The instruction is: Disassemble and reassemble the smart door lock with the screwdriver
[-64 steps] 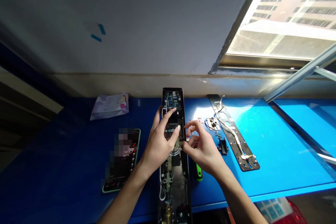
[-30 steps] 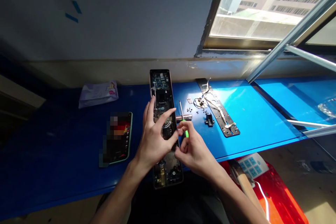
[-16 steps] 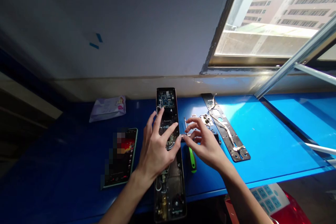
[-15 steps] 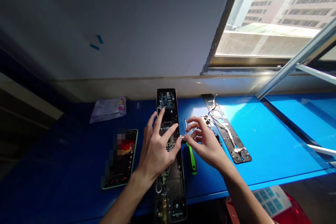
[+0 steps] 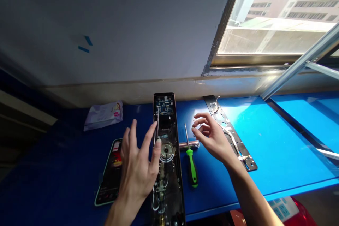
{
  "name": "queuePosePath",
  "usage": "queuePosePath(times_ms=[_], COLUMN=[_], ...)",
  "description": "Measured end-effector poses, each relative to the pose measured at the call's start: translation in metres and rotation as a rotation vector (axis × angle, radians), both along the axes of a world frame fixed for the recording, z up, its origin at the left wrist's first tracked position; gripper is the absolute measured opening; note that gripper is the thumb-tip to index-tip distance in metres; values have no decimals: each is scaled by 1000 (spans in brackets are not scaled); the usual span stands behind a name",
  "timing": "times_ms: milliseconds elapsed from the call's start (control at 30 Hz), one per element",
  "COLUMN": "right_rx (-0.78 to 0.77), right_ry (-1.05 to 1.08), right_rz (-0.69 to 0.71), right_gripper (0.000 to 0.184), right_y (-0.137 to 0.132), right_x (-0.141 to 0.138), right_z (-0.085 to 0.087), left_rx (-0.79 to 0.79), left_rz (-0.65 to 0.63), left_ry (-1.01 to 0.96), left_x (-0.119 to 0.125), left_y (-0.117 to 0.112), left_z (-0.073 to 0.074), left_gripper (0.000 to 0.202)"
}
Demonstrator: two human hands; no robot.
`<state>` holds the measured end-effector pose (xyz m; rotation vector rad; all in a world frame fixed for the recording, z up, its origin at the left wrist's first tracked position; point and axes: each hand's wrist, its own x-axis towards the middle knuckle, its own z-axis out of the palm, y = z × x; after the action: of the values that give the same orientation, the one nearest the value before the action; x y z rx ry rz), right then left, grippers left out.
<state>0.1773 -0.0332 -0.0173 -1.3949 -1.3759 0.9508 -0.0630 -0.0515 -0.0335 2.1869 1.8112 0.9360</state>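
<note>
A long black lock housing [image 5: 169, 127], with its inside exposed, lies lengthwise before me. It carries a circuit board [image 5: 164, 105], white wires and a round clear part [image 5: 166, 151]. My left hand [image 5: 140, 164] hovers over its left edge with fingers spread, holding nothing. My right hand [image 5: 210, 136] is raised right of the housing, fingers loosely curled and apart from the thumb, with nothing visible in them. Between the right hand and the housing are a green-handled screwdriver [image 5: 192, 169] and a shiny pinkish metal cylinder [image 5: 194, 144]. Small parts behind the right hand are mostly hidden.
A black perforated plate [image 5: 245, 148] with a wrapped cable lies at right on the blue table [image 5: 286, 141]. A phone [image 5: 108, 180] is left of my left hand. A lilac packet [image 5: 103, 116] sits near the wall. A metal frame [image 5: 293, 67] crosses at right.
My hands have moved apart: the left off the housing's middle toward its left edge, the right away to the right. The metal cylinder now shows beside the housing, and the view has shifted slightly.
</note>
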Motion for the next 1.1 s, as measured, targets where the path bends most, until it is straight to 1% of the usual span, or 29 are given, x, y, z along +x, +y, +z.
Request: queuePosePath(times_ms=[100,200,267,333,400,467,533,600,733,800,867,1000,1100], right_rx=[-5,6,24,43,54,61,69,74,76,69,57,20,1], right_ry=[-26,-82,-152,-248,-355,-458,-547,-624,-770,-825,-856,-861,-813], right_rz=[-20,-55,-104,-160,-203,-216,-184,-114,74,171,232,265,280], right_gripper=[35,31,24,18,16,16,19,21,14,26,32,35,37], right_y=[0,4,9,15,21,27,32,36,46,53,61,72,76], right_x=[5,14,25,39,55,69,78,79,69,62,58,54,54], right_z=[-2,-4,-4,-4,-5,-8,-13,-18,-27,-29,-31,-34,-40], left_rx=[-103,-150,-117,-50,27,103,167,204,255,268,273,267,277], left_rz=[100,113,81,33,-18,-86,-184,-267,-362,-375,-371,-378,-365], left_ry=[4,10,8,14,26,47,85,144,218,230,238,210,143], left_x=[-7,-8,-6,-1,8,20,34,48,68,72,74,72,63], left_y=[0,3,6,9,15,23,33,42,56,59,59,59,61], left_z=[-4,-6,-3,2,10,17,23,24,20,17,16,19,23], left_gripper=[54,55,54,53,52,49,44,38,34,32,31,29,31])
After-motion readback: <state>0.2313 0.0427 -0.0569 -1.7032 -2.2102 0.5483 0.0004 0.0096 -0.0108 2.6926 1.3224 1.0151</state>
